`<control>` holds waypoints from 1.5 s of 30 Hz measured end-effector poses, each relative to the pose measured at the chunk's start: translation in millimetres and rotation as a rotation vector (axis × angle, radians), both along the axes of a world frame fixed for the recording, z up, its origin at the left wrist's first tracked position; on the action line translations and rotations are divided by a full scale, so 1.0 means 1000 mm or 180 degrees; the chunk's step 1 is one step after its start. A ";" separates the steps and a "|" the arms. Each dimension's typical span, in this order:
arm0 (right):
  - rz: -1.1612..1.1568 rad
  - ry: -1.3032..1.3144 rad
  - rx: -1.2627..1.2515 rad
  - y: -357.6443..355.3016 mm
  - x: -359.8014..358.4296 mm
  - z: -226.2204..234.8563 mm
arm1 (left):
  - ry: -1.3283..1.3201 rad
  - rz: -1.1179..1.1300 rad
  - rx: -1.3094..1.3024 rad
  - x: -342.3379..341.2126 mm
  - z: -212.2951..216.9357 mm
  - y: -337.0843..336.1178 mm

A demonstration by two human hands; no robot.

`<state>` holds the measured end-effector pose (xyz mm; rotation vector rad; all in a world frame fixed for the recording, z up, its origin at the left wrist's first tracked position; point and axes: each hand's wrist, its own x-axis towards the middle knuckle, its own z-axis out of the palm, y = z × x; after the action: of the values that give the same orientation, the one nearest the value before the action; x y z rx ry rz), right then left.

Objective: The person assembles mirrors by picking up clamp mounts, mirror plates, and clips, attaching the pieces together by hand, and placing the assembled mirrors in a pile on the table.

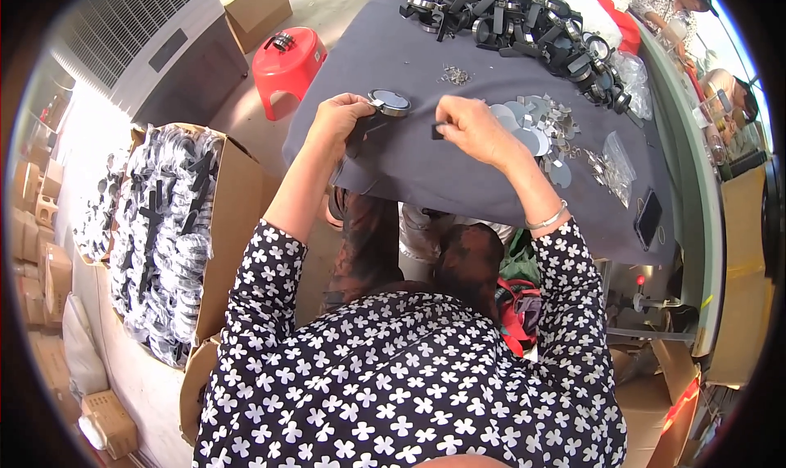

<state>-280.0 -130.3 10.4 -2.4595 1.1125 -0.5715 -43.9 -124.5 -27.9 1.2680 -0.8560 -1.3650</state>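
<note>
Near the front left of the grey cloth-covered table [458, 173], my left hand [340, 117] is closed on a round metal-rimmed piece [390, 100] with a pale, shiny face. A black strap hangs below it, near my palm. To the right, my right hand [479, 129] pinches a small flat black piece [437, 131]; my fingers cover part of it. Beside that hand lie loose grey discs [536, 139] and small metal parts [561, 122]. Small metal bits [456, 76] form a little pile beyond my hands.
Many round black-strapped pieces [524, 18] are heaped at the table's far side. A phone [648, 220] and clear bag [616, 169] lie to the right. Left stand a red stool [288, 63], an air cooler [176, 50] and a carton [225, 222] of wrapped pieces. Other people sit far right.
</note>
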 end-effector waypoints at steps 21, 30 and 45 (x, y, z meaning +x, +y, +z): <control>0.0519 -0.1021 -0.0819 -0.035 0.067 -0.024 | -0.1098 0.0168 -0.1203 -0.006 -0.023 0.004; 0.0767 -0.0682 -0.1088 -0.039 0.072 -0.017 | -0.2362 0.0408 -0.2242 -0.009 -0.029 0.017; 0.0457 -0.0724 -0.0651 -0.036 0.066 -0.019 | -0.1795 0.0246 -0.2068 -0.003 -0.030 0.012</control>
<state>-214.4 -165.8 -8.5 -2.5383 0.8167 -0.9334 -47.2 -112.3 -58.0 1.1438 -1.4729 -0.5667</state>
